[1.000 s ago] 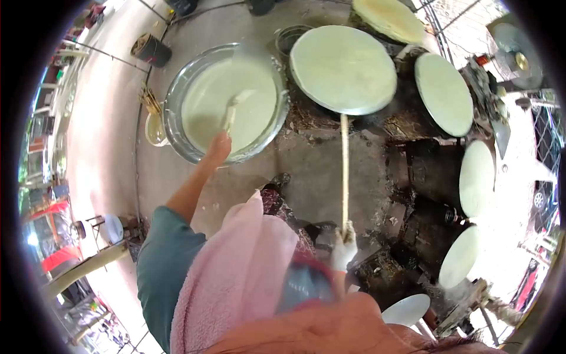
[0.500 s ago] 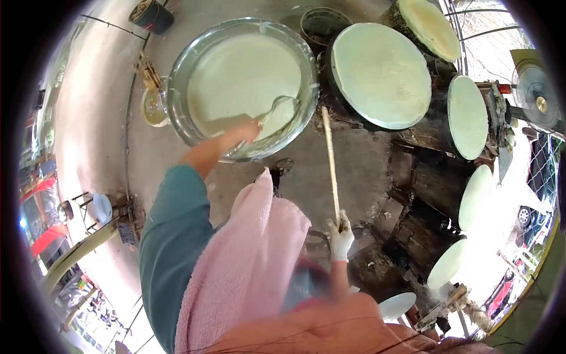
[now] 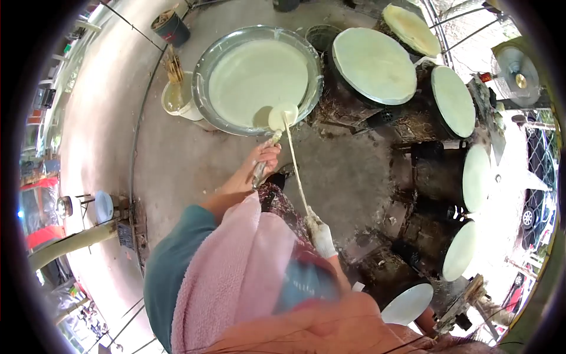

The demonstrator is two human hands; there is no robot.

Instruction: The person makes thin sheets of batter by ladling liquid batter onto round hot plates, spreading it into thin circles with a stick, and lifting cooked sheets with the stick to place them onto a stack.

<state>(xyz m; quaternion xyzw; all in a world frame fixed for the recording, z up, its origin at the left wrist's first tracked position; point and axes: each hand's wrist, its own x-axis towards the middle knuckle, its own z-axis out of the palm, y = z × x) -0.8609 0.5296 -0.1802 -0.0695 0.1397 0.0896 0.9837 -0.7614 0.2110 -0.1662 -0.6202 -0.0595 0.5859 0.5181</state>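
Note:
My left hand [image 3: 266,157], bare, is wrapped round the handle of a ladle [image 3: 276,120]. The ladle's bowl is coated or filled with pale batter and sits over the near rim of a wide metal basin [image 3: 201,94]. Smooth pale batter [image 3: 253,74] lies in the basin. In a white glove, my right hand [image 3: 320,231] grips the lower end of a long thin stick [image 3: 298,171]. The stick's far tip overlaps the ladle bowl; whether it touches the bowl I cannot tell.
On my right, dark stoves in a curve carry round pale tops [image 3: 377,65]. A fan [image 3: 519,74] stands beyond them. Left of the basin are a tub [image 3: 180,100] with sticks and a dark bucket [image 3: 171,28]. A pink towel [image 3: 230,265] hangs over my front.
My left hand has drawn the ladle up from the batter to the basin's near rim. My right hand has moved left and nearer, bringing the stick's tip to the ladle. The view has shifted.

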